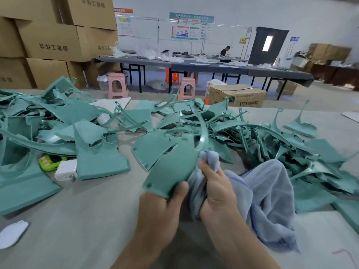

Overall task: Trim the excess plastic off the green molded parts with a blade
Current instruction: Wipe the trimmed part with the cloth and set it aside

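worker at the trimming table, one part in hand. the left hand (162,208) grips the near end of a green molded part (171,164), thumb on its upper face and fingers curled underneath. it holds the part lifted off the grey table (93,226) and angled away from the body. the right hand (215,191) is closed in a fist round a bunched blue-grey cloth (268,193). the cloth's upper fold touches the right edge of the part, and the rest trails onto the table to the right. no blade shows anywhere; whether one sits inside the cloth or the fist cannot be told. the curved rib of the held part arches up toward a heap of like parts (272,144) on the right. a second heap (58,123) lies to the left, well apart from the hands. beside that left heap rest a white charger (66,169) and a small green gadget (48,162); a white mask (11,233) lies at the near left edge. judged from the grip, the step in hand looks like wiping or steadying the part at its edge rather than cutting. the next move calls for a bare cutting edge brought to the excess plastic along the rim, with the left hand holding the part firm and its thumb clear of the blade's line.
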